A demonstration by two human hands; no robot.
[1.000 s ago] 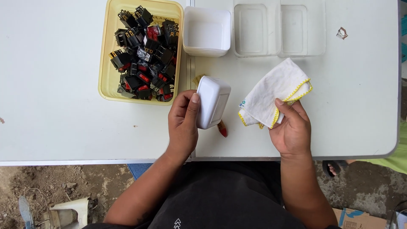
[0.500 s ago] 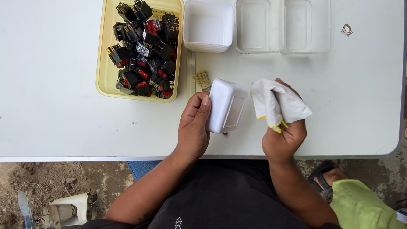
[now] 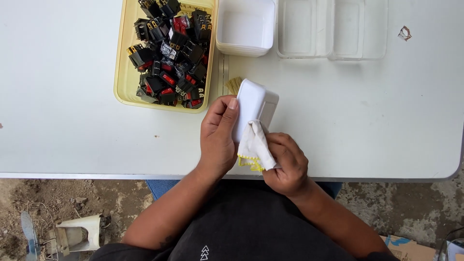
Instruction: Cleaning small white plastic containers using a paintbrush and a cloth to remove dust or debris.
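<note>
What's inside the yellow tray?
The yellow tray is heaped with small black switches, many with red rockers and brass prongs. The top ones hide the lower ones and the tray's bottom.

White tub: smooth matt plastic. Cloth: soft white woven fabric, yellow stitched edge. Yellow tray: glossy plastic, filled with black and red plastic switches with brass-looking metal tabs. Clear containers: translucent plastic. Table: smooth matt white.
</note>
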